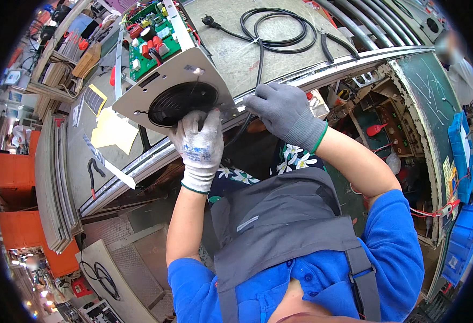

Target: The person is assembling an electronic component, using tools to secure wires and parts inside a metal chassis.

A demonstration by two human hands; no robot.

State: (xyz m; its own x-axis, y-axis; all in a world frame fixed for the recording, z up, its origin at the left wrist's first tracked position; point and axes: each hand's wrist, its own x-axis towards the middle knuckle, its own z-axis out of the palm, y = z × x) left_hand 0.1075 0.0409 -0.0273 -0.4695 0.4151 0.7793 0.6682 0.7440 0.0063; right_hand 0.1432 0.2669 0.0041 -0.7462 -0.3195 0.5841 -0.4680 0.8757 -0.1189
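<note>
My left hand [198,145], in a white knit glove, grips the near corner of a grey metal housing [190,72] that has a round black fan grille [181,102] in its face. A green circuit board [151,39] with red parts shows inside the housing's far end. My right hand [285,110], in a grey glove, rests on the workbench edge beside the housing, its fingers closed over a black cable [259,64]. That cable runs up to a coiled loop with a plug [210,21] on the bench top.
The workbench [279,59] has a metal front rail. Black-handled pliers [336,46] lie at the back right. Red-and-black cutters [93,172] and yellow paper [110,129] lie at the left. Blue bins [465,237] stand on the right, stacked panels [56,177] on the left. Another person [459,70] is at the far right.
</note>
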